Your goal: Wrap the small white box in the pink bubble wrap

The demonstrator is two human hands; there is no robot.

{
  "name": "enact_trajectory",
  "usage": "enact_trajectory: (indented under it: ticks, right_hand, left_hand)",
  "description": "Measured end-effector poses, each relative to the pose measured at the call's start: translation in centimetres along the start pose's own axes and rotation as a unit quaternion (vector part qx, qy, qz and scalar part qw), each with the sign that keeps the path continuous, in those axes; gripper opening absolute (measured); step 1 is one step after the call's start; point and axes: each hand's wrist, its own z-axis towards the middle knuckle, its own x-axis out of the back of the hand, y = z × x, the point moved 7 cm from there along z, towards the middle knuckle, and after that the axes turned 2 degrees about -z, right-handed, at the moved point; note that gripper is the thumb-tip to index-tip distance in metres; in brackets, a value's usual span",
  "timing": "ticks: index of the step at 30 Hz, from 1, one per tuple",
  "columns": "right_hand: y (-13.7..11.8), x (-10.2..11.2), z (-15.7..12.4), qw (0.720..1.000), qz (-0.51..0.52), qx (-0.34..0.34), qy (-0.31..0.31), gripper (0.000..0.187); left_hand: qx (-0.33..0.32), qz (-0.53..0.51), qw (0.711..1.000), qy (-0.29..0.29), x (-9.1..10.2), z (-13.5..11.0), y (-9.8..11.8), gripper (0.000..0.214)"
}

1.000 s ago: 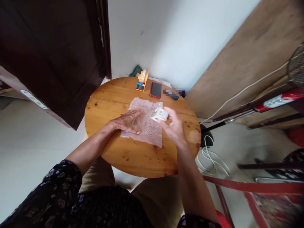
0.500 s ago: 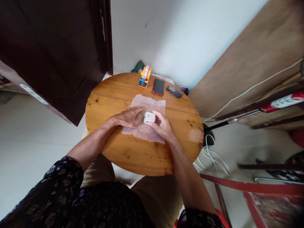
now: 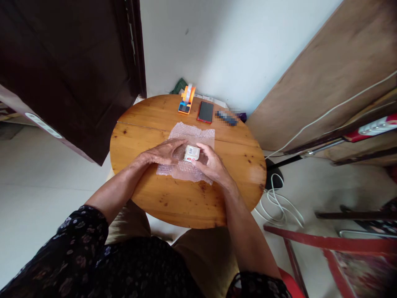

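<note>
A small white box (image 3: 191, 153) with a printed barcode and a red mark sits on a sheet of bubble wrap (image 3: 189, 131). Curved round the box's right side is my right hand (image 3: 214, 165), its thumb at the near edge and a fingertip at the far corner. To the left, my left hand (image 3: 164, 153) rests over the wrap with its fingers extended towards the box, holding nothing. Part of the wrap is covered by both hands.
The round wooden table (image 3: 173, 198) bears an orange tape dispenser (image 3: 187, 99), a red-edged phone (image 3: 205, 112) and a blurred dark object (image 3: 226, 118) at the back. White cable (image 3: 276, 203) lies coiled on the floor at right, near a red chair frame (image 3: 310, 234).
The box has shifted slightly left on the wrap, with my right hand moving along. My left hand's fingers are a little more raised and apart. The whole view has shifted slightly.
</note>
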Motion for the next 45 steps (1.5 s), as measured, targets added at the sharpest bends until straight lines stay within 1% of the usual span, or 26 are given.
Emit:
enact_trajectory:
  ticks: [2,4,5,7,9,10,12,13,14,16,18,19,21,23,26,29,32,34,36,39,42,45]
  right_hand:
    - [-1.2,1.5,-0.3,1.000,0.002,0.015,0.027,0.056]
    - [-3.0,2.9,-0.9,0.999,0.001,0.037,0.036,0.047]
    - [-4.1,3.1,-1.3,0.998,-0.002,0.053,0.018,0.043]
    - [-6.2,2.5,-2.4,0.993,-0.020,0.094,-0.065,0.041]
    - [-7.3,1.8,-3.4,0.986,-0.072,0.104,-0.110,0.046]
    - [-7.4,1.3,-3.9,0.982,-0.102,0.102,-0.125,0.051]
    - [-6.8,0.6,-4.6,0.975,-0.153,0.085,-0.137,0.059]
    - [-6.2,0.3,-4.8,0.973,-0.169,0.072,-0.137,0.059]
    - [-5.5,0.2,-4.9,0.973,-0.179,0.058,-0.132,0.055]
    - [-4.3,0.2,-4.9,0.974,-0.186,0.042,-0.126,0.037]
    - [-3.8,0.2,-4.8,0.973,-0.183,0.052,-0.127,0.015]
    - [-3.8,0.2,-4.7,0.974,-0.178,0.061,-0.129,0.013]
    - [-4.0,0.5,-4.4,0.976,-0.161,0.073,-0.128,0.018]
    - [-4.1,1.0,-3.9,0.980,-0.141,0.065,-0.122,0.020]
    - [-3.7,1.9,-2.7,0.986,-0.134,0.026,-0.098,0.020]
    - [-3.2,2.8,-1.3,0.986,-0.153,-0.015,-0.066,0.022]
    - [-2.9,3.2,0.0,0.984,-0.170,-0.029,-0.035,0.024]
    - [-2.6,3.1,0.6,0.985,-0.169,-0.039,-0.024,0.024]
    - [-1.8,2.9,1.1,0.987,-0.150,-0.054,-0.014,0.023]
    - [-0.2,2.4,1.4,0.993,-0.077,-0.089,0.004,0.022]
    - [1.2,1.7,1.2,0.993,0.008,-0.117,0.010,0.023]
    - [1.4,1.2,0.7,0.990,0.062,-0.128,0.006,0.023]
  left_hand:
    - [-0.022,-0.042,0.998,0.028,0.5,0.1,0.4,0.079]
    - [-0.043,-0.081,0.995,0.048,0.9,0.1,0.7,0.069]
    - [-0.047,-0.096,0.993,0.052,0.9,0.1,0.8,0.065]
    - [-0.050,-0.118,0.990,0.053,0.9,0.1,0.9,0.060]
    - [-0.057,-0.131,0.988,0.052,0.6,0.2,1.1,0.059]
    - [-0.066,-0.136,0.987,0.052,0.4,0.2,1.2,0.058]
    - [-0.088,-0.143,0.985,0.043,0.0,0.2,1.6,0.057]
    - [-0.097,-0.144,0.984,0.037,-0.2,0.3,1.7,0.056]
    - [-0.102,-0.143,0.984,0.032,-0.3,0.3,1.9,0.055]
    - [-0.097,-0.138,0.985,0.030,-0.4,0.4,2.1,0.051]
    - [-0.081,-0.135,0.987,0.032,-0.3,0.4,2.2,0.047]
    - [-0.072,-0.137,0.987,0.033,-0.2,0.4,2.3,0.046]
    - [-0.059,-0.143,0.987,0.031,-0.2,0.4,2.5,0.045]
    - [-0.042,-0.167,0.984,0.036,-0.1,0.3,2.6,0.047]
    - [-0.023,-0.210,0.977,0.037,0.5,-0.1,2.7,0.055]
    - [-0.015,-0.222,0.974,0.044,1.4,-0.5,2.8,0.060]
    - [0.004,-0.220,0.973,0.069,1.8,-0.4,2.4,0.061]
    - [0.004,-0.207,0.974,0.092,1.6,-0.1,2.1,0.055]
    - [-0.010,-0.201,0.972,0.123,1.1,0.3,1.8,0.044]
    - [-0.011,-0.222,0.962,0.161,0.1,0.8,1.3,0.033]
    - [0.005,-0.255,0.954,0.159,-0.7,1.2,0.9,0.030]
    - [0.009,-0.272,0.950,0.151,-0.9,1.4,0.9,0.028]
